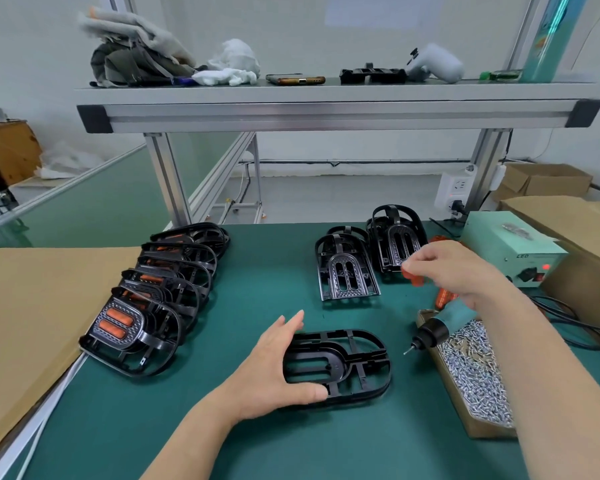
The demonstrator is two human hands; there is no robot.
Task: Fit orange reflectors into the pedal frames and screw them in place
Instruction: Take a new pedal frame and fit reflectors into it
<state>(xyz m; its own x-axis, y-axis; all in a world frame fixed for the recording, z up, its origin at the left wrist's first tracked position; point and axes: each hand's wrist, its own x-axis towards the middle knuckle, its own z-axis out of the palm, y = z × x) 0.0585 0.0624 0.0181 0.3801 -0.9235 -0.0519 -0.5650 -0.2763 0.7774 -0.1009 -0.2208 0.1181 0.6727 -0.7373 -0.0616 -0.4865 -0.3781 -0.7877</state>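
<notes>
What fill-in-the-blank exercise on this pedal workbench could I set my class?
1. The left hand grips an empty black plastic pedal frame lying on the ___ mat.
2. The fingers of the right hand pinch a small plastic reflector coloured ___.
3. The shallow cardboard box at the mat's right edge holds silver ___.
Missing words: green; orange; screws.
</notes>
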